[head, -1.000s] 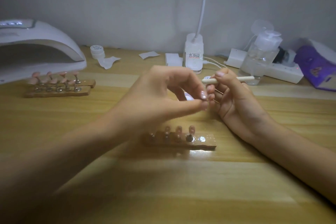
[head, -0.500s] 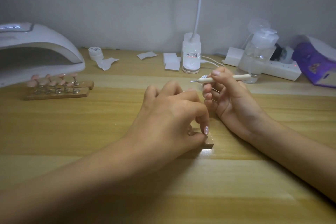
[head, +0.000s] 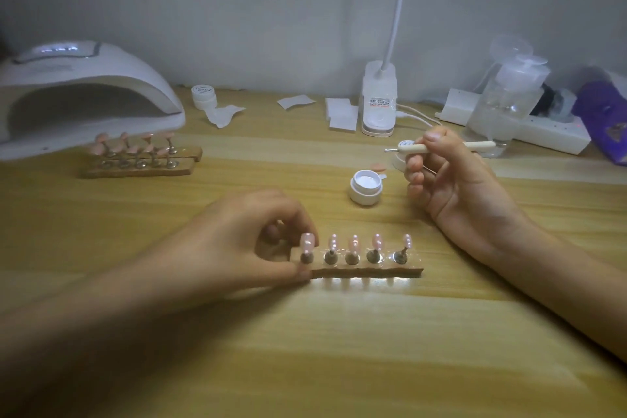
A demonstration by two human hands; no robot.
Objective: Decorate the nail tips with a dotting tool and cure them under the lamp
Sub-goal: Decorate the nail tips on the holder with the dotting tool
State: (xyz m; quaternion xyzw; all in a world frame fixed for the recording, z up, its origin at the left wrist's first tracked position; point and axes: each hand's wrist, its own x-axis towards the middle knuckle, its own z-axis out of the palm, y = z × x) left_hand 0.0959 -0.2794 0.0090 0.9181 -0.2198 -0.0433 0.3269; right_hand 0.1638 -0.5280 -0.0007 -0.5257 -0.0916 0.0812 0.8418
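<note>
Your left hand [head: 251, 241] pinches the nail-tip holder [head: 373, 271] at its end to steady it; your right hand [head: 454, 187] grips the dotting tool [head: 441, 147], gel pot [head: 365, 187] just beside it for loading.

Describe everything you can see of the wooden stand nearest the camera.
The wooden stand is a low, flat brown bar lying crosswise on the table. Five round metal bases sit in a row on top, each with a thin stem carrying a glossy pink nail tip. The left hand pinches its left end; nothing else touches it.
</note>
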